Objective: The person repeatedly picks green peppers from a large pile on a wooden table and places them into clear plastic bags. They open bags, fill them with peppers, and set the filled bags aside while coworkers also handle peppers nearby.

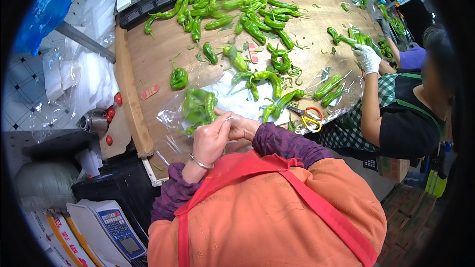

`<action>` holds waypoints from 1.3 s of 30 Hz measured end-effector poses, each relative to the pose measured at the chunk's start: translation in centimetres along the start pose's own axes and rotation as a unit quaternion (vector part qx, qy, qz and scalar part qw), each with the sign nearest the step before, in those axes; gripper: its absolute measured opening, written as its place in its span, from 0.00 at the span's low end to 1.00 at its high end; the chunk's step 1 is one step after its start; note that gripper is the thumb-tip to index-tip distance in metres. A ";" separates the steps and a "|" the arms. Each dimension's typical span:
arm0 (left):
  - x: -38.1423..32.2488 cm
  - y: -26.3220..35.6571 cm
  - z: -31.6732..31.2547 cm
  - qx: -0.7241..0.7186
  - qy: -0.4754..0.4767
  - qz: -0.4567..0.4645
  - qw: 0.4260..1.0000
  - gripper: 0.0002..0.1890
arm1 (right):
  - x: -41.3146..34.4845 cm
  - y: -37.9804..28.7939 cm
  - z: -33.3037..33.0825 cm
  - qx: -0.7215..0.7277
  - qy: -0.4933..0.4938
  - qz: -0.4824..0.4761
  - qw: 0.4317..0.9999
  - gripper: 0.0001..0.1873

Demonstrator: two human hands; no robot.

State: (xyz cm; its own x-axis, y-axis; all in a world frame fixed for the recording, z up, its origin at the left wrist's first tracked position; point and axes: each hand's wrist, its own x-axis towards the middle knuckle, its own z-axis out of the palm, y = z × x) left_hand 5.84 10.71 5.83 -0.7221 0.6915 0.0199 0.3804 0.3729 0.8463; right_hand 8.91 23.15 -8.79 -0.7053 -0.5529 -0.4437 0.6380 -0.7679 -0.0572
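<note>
Near the table's front edge, my left hand (210,139), with a metal bangle at the wrist, meets my right hand (240,126). Their fingertips pinch something small and whitish, too small to make out. Just beyond them lies a clear plastic bag (171,116) with green peppers (196,107) inside. White paper or plastic sheets (237,100) lie under part of the bag, with a curved green pepper (272,81) on them. Right of my hands are scissors (310,115) with red and yellow handles, beside another green pepper (288,100).
Many loose green peppers (252,26) cover the far part of the wooden table (148,63). A black scale (148,7) stands at the far left. A gloved co-worker (400,107) handles peppers on the right; other people's hands reach in at the far edge. A wooden rail (130,92) borders the left side.
</note>
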 end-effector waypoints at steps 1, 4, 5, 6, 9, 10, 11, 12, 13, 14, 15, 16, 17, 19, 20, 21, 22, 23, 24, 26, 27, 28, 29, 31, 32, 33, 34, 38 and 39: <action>0.0 -0.2 -0.1 -0.016 -0.007 -0.022 1.000 0.11 | -0.1 -1.1 1.7 0.030 0.042 -0.040 0.998 0.29; 0.2 -0.1 -0.4 -0.059 0.020 -0.055 0.997 0.13 | -0.7 -3.2 6.0 0.077 0.195 -0.109 0.972 0.25; 0.7 0.5 0.0 -0.069 0.021 -0.047 0.996 0.13 | 2.6 -2.1 -0.7 -0.015 0.131 -0.061 0.989 0.20; 0.8 0.1 -0.1 -0.060 0.037 -0.042 0.997 0.13 | 1.9 -1.2 1.0 -0.101 0.095 -0.047 0.989 0.18; 0.9 0.1 0.5 -0.035 0.068 0.082 0.994 0.11 | 1.3 -0.3 1.0 -0.279 -0.015 -0.159 0.947 0.13; 0.8 0.1 0.8 -0.033 0.058 0.079 0.995 0.11 | 1.6 -0.9 0.7 -0.404 0.035 -0.252 0.879 0.12; 0.8 0.1 1.2 -0.030 0.048 0.077 0.995 0.11 | 1.9 -1.5 0.6 -0.516 0.084 -0.336 0.783 0.10; 0.8 0.0 1.4 -0.025 0.036 0.076 0.996 0.12 | 2.4 -1.7 0.4 -0.578 0.127 -0.360 0.721 0.10; 1.3 0.1 1.3 -0.019 0.022 0.081 0.996 0.12 | 2.8 -1.9 0.3 -0.633 0.178 -0.378 0.652 0.10; 1.4 0.6 0.9 -0.011 -0.007 0.036 0.999 0.12 | 3.7 -2.0 -0.7 -0.651 0.225 -0.342 0.640 0.12; 2.0 0.1 0.8 -0.016 0.028 0.033 0.999 0.13 | 4.3 -2.3 -1.2 -0.669 0.268 -0.302 0.624 0.13; 2.6 -1.4 0.7 -0.021 0.076 0.013 0.997 0.13 | 1.2 -2.9 2.6 -0.695 0.219 -0.231 0.644 0.19; 2.8 -2.4 0.9 -0.028 0.114 0.003 0.993 0.13 | -0.2 -1.3 3.0 -0.663 0.329 -0.289 0.608 0.21; 3.4 -4.4 1.9 -0.097 0.130 -0.037 0.986 0.14 | -5.9 -2.3 3.0 -0.717 0.226 -0.310 0.582 0.20; 3.6 -4.8 2.6 -0.118 0.130 -0.054 0.983 0.14 | -9.5 -4.1 3.3 -0.685 0.150 -0.302 0.646 0.15; 3.7 -5.4 3.4 -0.138 0.126 -0.069 0.980 0.14 | -13.0 -5.8 4.0 -0.589 0.187 -0.211 0.757 0.14; 3.8 -6.7 4.4 -0.114 0.072 -0.107 0.985 0.14 | -15.9 -7.5 3.5 -0.649 0.243 -0.245 0.677 0.14; 4.4 -7.9 5.9 -0.093 0.016 -0.142 0.985 0.15 | -17.6 -9.0 0.1 -0.688 0.328 -0.303 0.572 0.12; 4.6 -9.3 7.9 -0.077 0.020 -0.090 0.993 0.15 | -19.0 -10.1 -1.9 -0.742 0.379 -0.249 0.494 0.14; 5.8 -8.9 9.3 -0.030 -0.006 -0.044 0.999 0.14 | -21.1 -10.8 -7.3 -0.810 0.443 -0.155 0.352 0.19; 6.6 -9.0 9.0 -0.078 -0.014 -0.053 0.995 0.14 | -21.3 -10.4 -9.6 -0.835 0.451 -0.115 0.293 0.21; 7.3 -9.5 8.3 -0.125 -0.021 -0.067 0.990 0.15 | -21.3 -9.7 -9.7 -0.848 0.458 -0.101 0.248 0.20; 7.9 -10.1 7.4 -0.171 -0.028 -0.079 0.982 0.15 | -21.4 -9.5 -10.3 -0.854 0.446 -0.115 0.241 0.17; 8.7 -7.2 2.4 -0.245 -0.024 -0.225 0.943 0.14 | -22.5 -10.3 -10.5 -0.846 0.423 -0.143 0.290 0.14; 8.1 -7.4 0.0 -0.303 -0.002 -0.241 0.922 0.15 | -23.2 -11.2 -9.9 -0.826 0.388 -0.176 0.369 0.13; 7.5 -7.6 -2.4 -0.359 0.022 -0.256 0.897 0.15 | -24.2 -12.5 -8.5 -0.787 0.381 -0.180 0.452 0.13; 7.0 -7.6 -4.6 -0.337 0.066 -0.265 0.901 0.15 | -25.3 -14.1 -8.2 -0.749 0.391 -0.177 0.504 0.12; 5.8 -5.5 -11.6 -0.401 0.132 -0.282 0.861 0.17 | -25.5 -19.6 -4.5 -0.518 0.473 -0.315 0.640 0.17; 5.9 -4.9 -13.3 -0.410 0.098 -0.219 0.880 0.19 | -24.6 -21.3 -4.4 -0.491 0.468 -0.361 0.640 0.19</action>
State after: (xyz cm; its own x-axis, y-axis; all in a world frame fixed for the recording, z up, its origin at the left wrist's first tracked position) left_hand -7.94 4.72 8.87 -0.8121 0.4422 -0.3807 -0.4462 -0.0503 0.8935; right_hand 14.00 54.51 -0.56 -0.7249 0.6200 -0.3002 0.4618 0.1139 -0.8796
